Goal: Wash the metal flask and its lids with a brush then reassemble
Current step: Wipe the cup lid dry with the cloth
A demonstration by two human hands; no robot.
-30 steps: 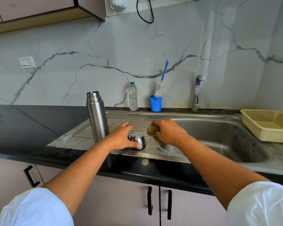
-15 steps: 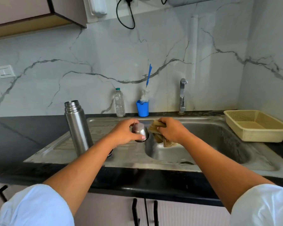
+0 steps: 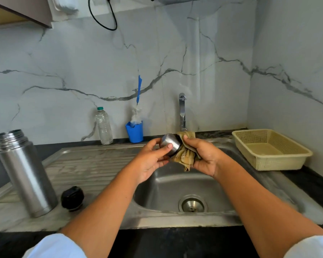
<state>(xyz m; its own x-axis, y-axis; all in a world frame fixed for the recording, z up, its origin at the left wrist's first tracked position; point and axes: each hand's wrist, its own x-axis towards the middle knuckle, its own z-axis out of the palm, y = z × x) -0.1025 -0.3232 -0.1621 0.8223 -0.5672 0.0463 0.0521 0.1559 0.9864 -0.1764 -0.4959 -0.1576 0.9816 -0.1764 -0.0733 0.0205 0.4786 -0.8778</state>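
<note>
Above the sink basin (image 3: 175, 185), my left hand (image 3: 150, 161) grips the steel cup lid (image 3: 169, 143), tilted on its side. My right hand (image 3: 205, 155) holds a crumpled tan cloth (image 3: 185, 157) pressed against the lid's open end. The open metal flask (image 3: 24, 174) stands upright on the drainboard at the left. A black inner stopper (image 3: 72, 198) lies beside its base. A blue-handled bottle brush (image 3: 138, 101) stands in a blue cup (image 3: 135, 131) at the back wall.
The tap (image 3: 182, 110) rises behind the basin with no water running. A clear plastic bottle (image 3: 104, 126) stands left of the blue cup. A beige plastic basket (image 3: 268, 149) sits on the counter to the right. The drain (image 3: 192, 204) lies in the basin floor.
My left hand picked the steel lid off the drainboard and carried it over the basin. My right hand brought the cloth against it. The view shifted right and down.
</note>
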